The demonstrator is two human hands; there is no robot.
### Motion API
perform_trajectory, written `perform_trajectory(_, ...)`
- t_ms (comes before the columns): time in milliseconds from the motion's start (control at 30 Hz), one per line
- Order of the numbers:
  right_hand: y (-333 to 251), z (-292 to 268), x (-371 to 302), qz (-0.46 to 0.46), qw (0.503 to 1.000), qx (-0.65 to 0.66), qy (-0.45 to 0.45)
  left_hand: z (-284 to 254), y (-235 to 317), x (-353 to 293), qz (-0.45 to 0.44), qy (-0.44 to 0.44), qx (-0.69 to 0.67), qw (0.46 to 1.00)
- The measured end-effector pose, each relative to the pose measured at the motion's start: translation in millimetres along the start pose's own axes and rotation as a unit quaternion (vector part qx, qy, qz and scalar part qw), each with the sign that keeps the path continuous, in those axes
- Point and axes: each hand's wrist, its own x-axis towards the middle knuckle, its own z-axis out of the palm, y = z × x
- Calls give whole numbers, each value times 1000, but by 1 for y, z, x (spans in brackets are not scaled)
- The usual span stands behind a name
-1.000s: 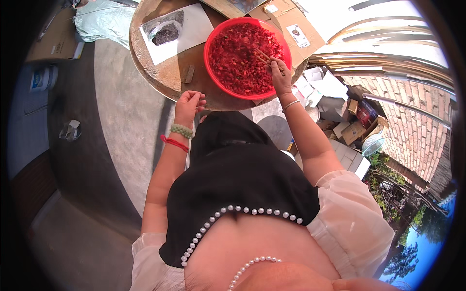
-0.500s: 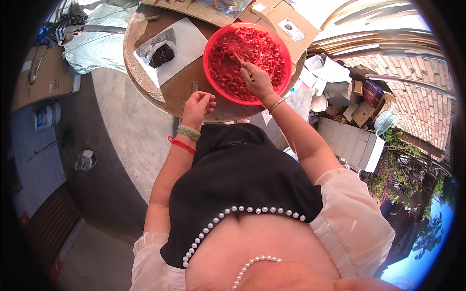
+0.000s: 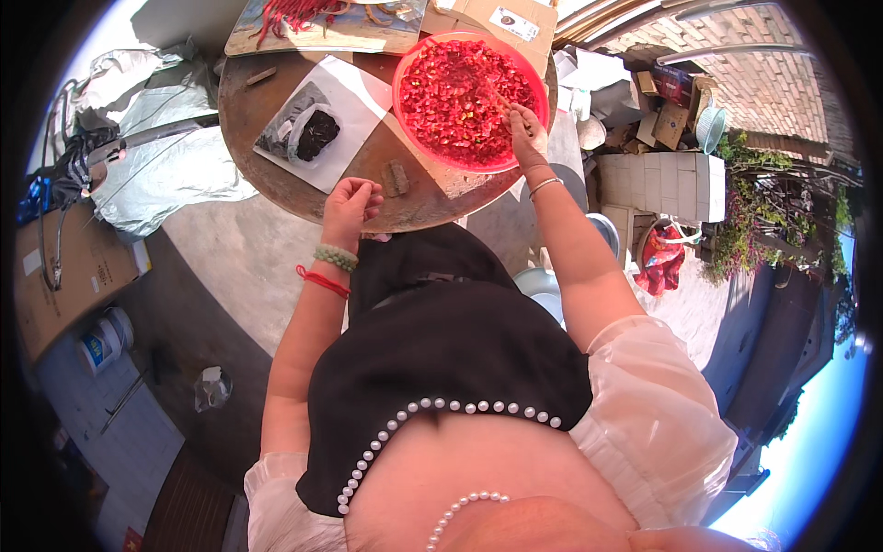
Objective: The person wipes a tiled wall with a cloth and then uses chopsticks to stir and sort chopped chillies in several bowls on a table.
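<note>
A red plastic basin [image 3: 398,115] full of chopped red chili peppers [image 3: 460,97] stands on the round table. My right hand [image 3: 527,138] is closed around a thin wooden stick [image 3: 502,99] at the basin's right rim. The stick's far end reaches into the peppers, so its tip is hidden. Over the table's near edge, my left hand [image 3: 352,204] has its fingers curled in, with nothing visible in them. Close to it lies a small greyish block [image 3: 395,179]. Further off, a clear plastic bag [image 3: 317,136] with dark contents rests on a white sheet [image 3: 361,92].
At the table's [image 3: 248,106] far side, a board [image 3: 345,39] bears whole red peppers [image 3: 290,18], beside a flattened cardboard box [image 3: 524,20]. Below the right forearm stands a pale basin [image 3: 541,287]. A red bag [image 3: 660,258] is on the ground to the right.
My right hand and the stick have moved from the basin's middle toward its right rim. The whole view has shifted and turned, showing more of the board with peppers.
</note>
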Motion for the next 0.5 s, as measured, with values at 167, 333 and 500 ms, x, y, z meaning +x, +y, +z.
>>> perform_trajectory(167, 3, -15, 2, 3, 973, -222, 67, 11, -6, -3, -4, -9, 9, 1000)
perform_trajectory(333, 18, 32, -1, -64, 995, -82, 1, 24, -14, -5, 1, -1, 32, 999)
perform_trajectory(500, 2, 61, -33, -80, 993, -32, -86, 40, -12, -9, 8, 0, 48, 999)
